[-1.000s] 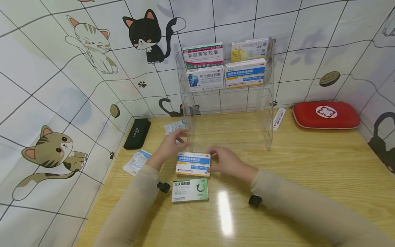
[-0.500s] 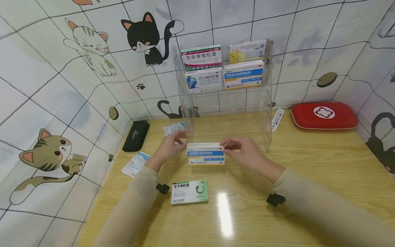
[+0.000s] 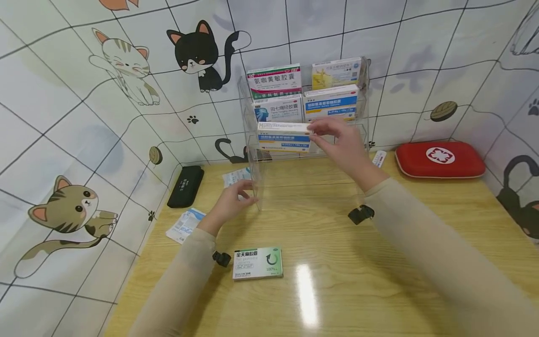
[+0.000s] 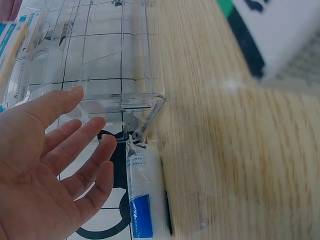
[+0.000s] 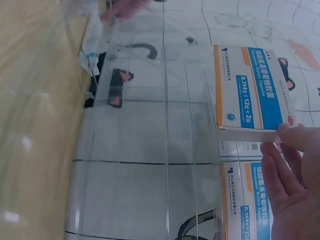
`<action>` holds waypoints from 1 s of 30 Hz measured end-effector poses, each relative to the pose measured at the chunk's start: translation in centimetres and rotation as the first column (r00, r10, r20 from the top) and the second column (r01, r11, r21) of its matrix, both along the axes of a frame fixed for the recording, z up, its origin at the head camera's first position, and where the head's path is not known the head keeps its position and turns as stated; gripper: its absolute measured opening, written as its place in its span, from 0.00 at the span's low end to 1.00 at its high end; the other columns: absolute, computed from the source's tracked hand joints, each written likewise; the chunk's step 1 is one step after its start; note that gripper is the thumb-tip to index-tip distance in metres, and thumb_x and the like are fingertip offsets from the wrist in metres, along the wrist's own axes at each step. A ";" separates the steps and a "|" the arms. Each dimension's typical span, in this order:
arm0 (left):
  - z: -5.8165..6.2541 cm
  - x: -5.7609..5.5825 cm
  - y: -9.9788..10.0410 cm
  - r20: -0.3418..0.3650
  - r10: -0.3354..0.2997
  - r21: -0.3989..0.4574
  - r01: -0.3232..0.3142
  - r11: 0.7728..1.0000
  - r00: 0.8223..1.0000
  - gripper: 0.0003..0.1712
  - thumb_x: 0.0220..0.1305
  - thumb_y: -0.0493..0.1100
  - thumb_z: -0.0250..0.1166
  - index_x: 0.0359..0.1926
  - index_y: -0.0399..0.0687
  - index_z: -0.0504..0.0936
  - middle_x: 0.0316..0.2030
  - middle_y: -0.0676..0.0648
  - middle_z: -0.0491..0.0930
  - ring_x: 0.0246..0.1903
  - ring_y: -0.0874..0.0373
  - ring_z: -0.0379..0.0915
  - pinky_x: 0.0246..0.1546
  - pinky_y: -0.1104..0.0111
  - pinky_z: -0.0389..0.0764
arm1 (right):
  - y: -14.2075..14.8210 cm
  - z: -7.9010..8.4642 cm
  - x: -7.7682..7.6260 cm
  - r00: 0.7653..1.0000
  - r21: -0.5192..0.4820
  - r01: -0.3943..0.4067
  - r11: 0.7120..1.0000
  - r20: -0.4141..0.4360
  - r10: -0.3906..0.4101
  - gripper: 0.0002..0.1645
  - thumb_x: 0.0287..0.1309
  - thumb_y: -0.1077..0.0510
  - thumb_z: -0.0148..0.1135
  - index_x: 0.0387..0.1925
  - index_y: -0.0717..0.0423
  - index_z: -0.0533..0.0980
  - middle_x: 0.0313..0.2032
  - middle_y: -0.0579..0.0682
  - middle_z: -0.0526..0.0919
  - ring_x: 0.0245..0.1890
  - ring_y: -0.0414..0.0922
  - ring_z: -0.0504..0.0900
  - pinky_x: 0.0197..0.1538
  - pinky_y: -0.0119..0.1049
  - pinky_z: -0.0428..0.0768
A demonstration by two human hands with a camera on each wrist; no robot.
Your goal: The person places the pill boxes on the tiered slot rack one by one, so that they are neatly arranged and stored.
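My right hand (image 3: 343, 145) pinches the right end of a white, blue and orange medicine box (image 3: 284, 138), thumb on the front and fingers behind. The box is up off the table, overlapping the clear acrylic rack (image 3: 311, 161) at its left, just below the upper boxes. In the right wrist view the held box (image 5: 250, 90) shows its printed front. My left hand (image 3: 231, 203) is low at the rack's left side, fingers loosely bent and spread in the left wrist view, fingertips right at the panel. A green and white medicine box (image 3: 258, 264) lies flat on the table.
Upper tiers of the rack hold a red and green box (image 3: 275, 82), a yellow box (image 3: 337, 74), a white box (image 3: 280, 108) and another blue box (image 3: 330, 104). Around it lie a black case (image 3: 185, 186), white packets (image 3: 185, 225), a thermometer card (image 3: 380, 158) and a red first-aid case (image 3: 440, 159).
My right hand has lifted the blue medicine box from the table in front of the rack up to the rack's middle height. My left hand stays at the rack's lower left.
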State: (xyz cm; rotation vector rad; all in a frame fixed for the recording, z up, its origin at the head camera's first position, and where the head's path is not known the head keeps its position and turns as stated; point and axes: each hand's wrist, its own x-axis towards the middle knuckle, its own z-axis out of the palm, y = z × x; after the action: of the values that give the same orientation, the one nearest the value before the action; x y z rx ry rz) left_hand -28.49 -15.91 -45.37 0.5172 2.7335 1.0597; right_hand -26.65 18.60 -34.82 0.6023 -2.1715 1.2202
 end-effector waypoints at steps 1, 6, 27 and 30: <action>0.0 0.0 0.0 -0.002 -0.003 -0.002 0.003 1.000 1.000 0.30 0.69 0.47 0.71 0.69 0.53 0.73 0.64 0.46 0.79 0.51 0.51 0.80 0.49 0.56 0.82 | 0.0 0.2 -0.6 1.000 0.007 0.006 1.000 -0.005 -0.006 0.11 0.65 0.60 0.70 0.48 0.54 0.86 0.53 0.47 0.86 0.50 0.43 0.86 0.52 0.28 0.82; 0.1 -0.1 0.1 0.002 -0.002 0.006 0.002 1.000 1.000 0.29 0.69 0.47 0.71 0.68 0.54 0.74 0.64 0.47 0.79 0.51 0.51 0.80 0.49 0.56 0.82 | -0.1 0.4 -2.8 1.000 0.013 0.031 0.999 0.000 -0.031 0.11 0.65 0.60 0.70 0.49 0.55 0.86 0.52 0.48 0.87 0.47 0.42 0.88 0.52 0.31 0.84; 0.0 0.0 -0.1 0.012 0.005 -0.003 -0.005 1.000 1.000 0.30 0.69 0.48 0.70 0.70 0.56 0.73 0.64 0.47 0.79 0.52 0.52 0.79 0.48 0.57 0.82 | -2.0 -3.3 -1.2 0.986 0.002 0.044 0.999 0.161 -0.044 0.31 0.62 0.63 0.72 0.66 0.47 0.77 0.60 0.47 0.84 0.60 0.45 0.83 0.67 0.42 0.77; 0.0 -0.2 -0.1 0.009 0.000 -0.002 0.001 1.000 1.000 0.30 0.69 0.47 0.70 0.70 0.55 0.73 0.64 0.46 0.79 0.52 0.52 0.80 0.48 0.57 0.82 | -3.0 -4.0 1.3 0.989 0.006 0.017 1.000 0.150 -0.018 0.28 0.61 0.63 0.73 0.63 0.50 0.79 0.58 0.48 0.86 0.58 0.47 0.84 0.67 0.45 0.77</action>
State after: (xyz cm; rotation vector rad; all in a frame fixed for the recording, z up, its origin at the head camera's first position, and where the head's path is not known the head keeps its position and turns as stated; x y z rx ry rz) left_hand -28.66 -16.03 -45.35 0.5119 2.7265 1.0570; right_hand -25.33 15.62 -38.85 0.5067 -2.2987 1.2890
